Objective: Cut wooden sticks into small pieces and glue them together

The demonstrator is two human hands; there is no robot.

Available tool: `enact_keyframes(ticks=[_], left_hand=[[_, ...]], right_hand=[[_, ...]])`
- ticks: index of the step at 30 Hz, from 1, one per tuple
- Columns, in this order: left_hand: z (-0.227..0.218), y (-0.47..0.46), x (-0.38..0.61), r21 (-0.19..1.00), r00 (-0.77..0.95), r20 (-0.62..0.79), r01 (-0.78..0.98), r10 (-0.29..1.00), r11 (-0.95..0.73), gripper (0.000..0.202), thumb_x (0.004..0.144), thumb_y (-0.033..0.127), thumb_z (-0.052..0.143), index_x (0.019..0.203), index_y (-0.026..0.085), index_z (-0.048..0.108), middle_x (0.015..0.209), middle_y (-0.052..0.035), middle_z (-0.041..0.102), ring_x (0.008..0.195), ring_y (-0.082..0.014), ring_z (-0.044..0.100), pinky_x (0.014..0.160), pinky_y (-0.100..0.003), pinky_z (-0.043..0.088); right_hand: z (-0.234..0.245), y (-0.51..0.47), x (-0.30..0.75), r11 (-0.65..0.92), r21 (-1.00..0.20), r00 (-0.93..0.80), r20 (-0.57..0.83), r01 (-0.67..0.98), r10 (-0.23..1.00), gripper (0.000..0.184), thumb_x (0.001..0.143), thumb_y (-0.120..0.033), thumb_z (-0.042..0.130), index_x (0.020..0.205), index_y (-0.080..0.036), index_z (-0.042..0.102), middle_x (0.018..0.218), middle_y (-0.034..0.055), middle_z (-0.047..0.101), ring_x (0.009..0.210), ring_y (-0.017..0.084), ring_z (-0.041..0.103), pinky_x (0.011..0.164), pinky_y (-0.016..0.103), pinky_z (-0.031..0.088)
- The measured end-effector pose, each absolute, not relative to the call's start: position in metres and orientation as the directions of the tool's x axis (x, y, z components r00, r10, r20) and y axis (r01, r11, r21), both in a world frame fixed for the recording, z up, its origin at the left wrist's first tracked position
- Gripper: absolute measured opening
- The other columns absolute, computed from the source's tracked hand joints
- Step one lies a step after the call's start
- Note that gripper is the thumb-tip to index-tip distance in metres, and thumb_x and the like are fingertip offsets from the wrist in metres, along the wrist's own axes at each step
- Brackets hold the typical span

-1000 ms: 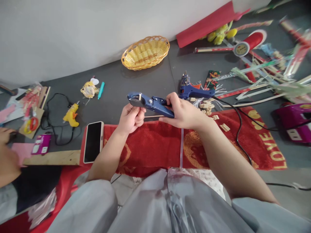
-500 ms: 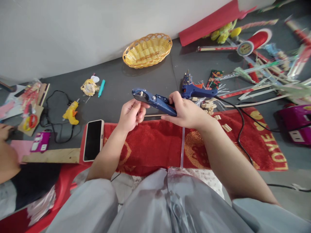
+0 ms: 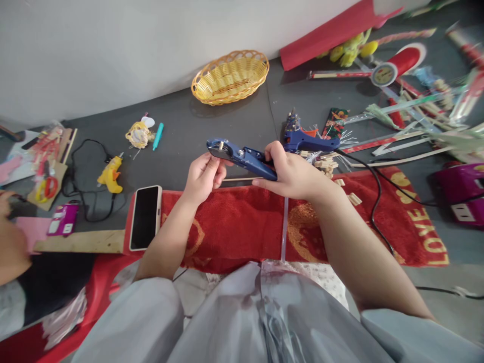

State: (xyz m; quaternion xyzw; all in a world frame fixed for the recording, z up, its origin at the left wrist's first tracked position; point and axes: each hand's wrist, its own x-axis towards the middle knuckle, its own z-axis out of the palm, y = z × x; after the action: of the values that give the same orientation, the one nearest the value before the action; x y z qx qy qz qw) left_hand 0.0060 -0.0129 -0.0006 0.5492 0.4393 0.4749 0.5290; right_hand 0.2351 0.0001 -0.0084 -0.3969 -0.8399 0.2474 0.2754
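Observation:
My right hand is closed round the handles of a blue cutter, held above the far edge of a red towel. A short piece of wooden stick stands in the cutter's jaw at its left end. My left hand sits just under that jaw, fingers curled and pinched on the stick. A thin wooden stick lies on the floor below the tool. Several cut wooden pieces are scattered to the right on the towel and floor.
A phone lies at the towel's left end on a wooden board. A blue glue gun with a black cable, a yellow glue gun, a yellow basket and craft sticks lie around. Another person's hand is at the left.
The view has shifted a little; both hands and the cutter stay together, the cutter drifting slightly right and up. The other person's hand at the left moved a bit.

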Motion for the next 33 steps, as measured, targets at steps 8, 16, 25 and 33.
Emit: enact_keyframes(ticks=[8, 16, 25, 33], left_hand=[[0.0008, -0.0129, 0.0072, 0.998, 0.172, 0.016, -0.058, 0.985, -0.006, 0.038, 0.084, 0.054, 0.059, 0.077, 0.018, 0.066, 0.045, 0.0057, 0.044, 0.033, -0.0022, 0.03, 0.032, -0.016, 0.022], [0.0, -0.0128, 0.0067, 0.998, 0.157, 0.007, -0.061, 0.988, 0.003, 0.036, 0.082, 0.053, 0.062, 0.076, 0.018, 0.065, 0.045, 0.0052, 0.045, 0.033, -0.003, 0.032, 0.033, -0.016, 0.023], [-0.0002, -0.0122, 0.0062, 0.998, 0.172, 0.036, -0.047, 0.984, -0.028, 0.036, 0.085, 0.052, 0.059, 0.076, 0.018, 0.065, 0.046, 0.0056, 0.044, 0.034, -0.0024, 0.031, 0.034, -0.016, 0.024], [-0.0009, -0.0112, 0.006, 0.999, 0.155, 0.045, -0.031, 0.987, -0.041, 0.037, 0.084, 0.054, 0.059, 0.075, 0.017, 0.065, 0.045, 0.0052, 0.044, 0.034, -0.0028, 0.031, 0.034, -0.016, 0.024]], right_hand=[[-0.01, 0.0006, 0.235, 0.578, -0.632, -0.524, 0.301, 0.516, 0.797, 0.045, 0.077, -0.054, 0.063, 0.097, -0.021, 0.038, 0.078, 0.0016, 0.055, 0.059, 0.016, 0.051, 0.054, 0.03, 0.04], [-0.0096, 0.0002, 0.2351, 0.583, -0.624, -0.53, 0.299, 0.521, 0.793, 0.045, 0.078, -0.054, 0.062, 0.098, -0.021, 0.039, 0.077, 0.0014, 0.055, 0.057, 0.016, 0.049, 0.054, 0.03, 0.04], [-0.0095, 0.001, 0.2357, 0.579, -0.633, -0.53, 0.297, 0.513, 0.794, 0.046, 0.077, -0.056, 0.063, 0.096, -0.021, 0.038, 0.076, 0.0011, 0.054, 0.058, 0.015, 0.05, 0.054, 0.029, 0.041], [-0.0104, 0.0004, 0.2351, 0.58, -0.632, -0.525, 0.302, 0.515, 0.796, 0.043, 0.079, -0.053, 0.062, 0.096, -0.021, 0.038, 0.077, 0.0006, 0.054, 0.056, 0.014, 0.049, 0.052, 0.029, 0.039]])
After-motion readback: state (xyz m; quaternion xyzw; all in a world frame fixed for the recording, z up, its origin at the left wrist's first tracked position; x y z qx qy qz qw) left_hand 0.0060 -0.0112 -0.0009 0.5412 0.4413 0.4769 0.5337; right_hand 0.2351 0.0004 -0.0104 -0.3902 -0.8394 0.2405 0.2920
